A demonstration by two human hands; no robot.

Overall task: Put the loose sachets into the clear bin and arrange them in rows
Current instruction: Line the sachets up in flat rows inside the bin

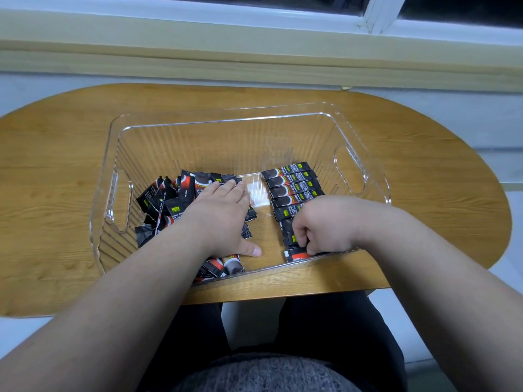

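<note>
**Sachets in the bin, half sorted**

Small black-and-red coffee sachets lie inside the clear ribbed plastic bin (pixel 226 142), in two groups. On the bin's right side a tidy row of sachets (pixel 291 182) runs from the far wall toward the near wall, each one lying crosswise and touching the next. On the left side a loose heap of sachets (pixel 167 199) lies jumbled, some tilted against one another, with a few more near the front wall (pixel 226 265).

The left hand (pixel 223 213) lies flat on the heap, fingers straight and together, thumb spread out on the bin floor. The right hand (pixel 325 224) is at the near end of the row, fingers curled down and pinching the nearest sachet (pixel 295 255).

The bin, with a cut-out handle at each end, stands on an oval light-brown wooden tabletop (pixel 56 179). Beyond it runs a pale windowsill (pixel 198 43).
</note>
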